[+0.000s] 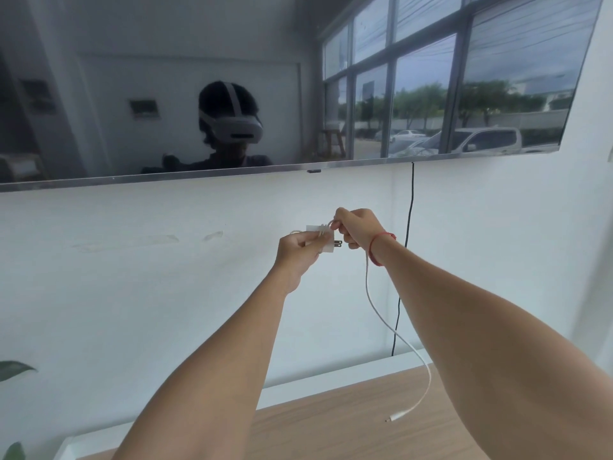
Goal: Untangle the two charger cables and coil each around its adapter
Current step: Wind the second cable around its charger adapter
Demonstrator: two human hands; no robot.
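Both arms are raised in front of the white wall. My left hand (295, 252) grips a white adapter (323, 242) whose two metal prongs point right. A few turns of white cable (378, 310) lie round the adapter. My right hand (356, 229) pinches that cable just above the adapter. From there the cable hangs down in a long curve, and its plug end (396, 417) dangles just above the wooden table. The second charger is not in view.
A wooden table (331, 423) lies below, against the white wall. A large dark wall screen (99, 94) hangs above, reflecting a person with a headset and windows. A black cord (407, 244) runs down the wall just right of my hands. Green leaves (13, 370) show at bottom left.
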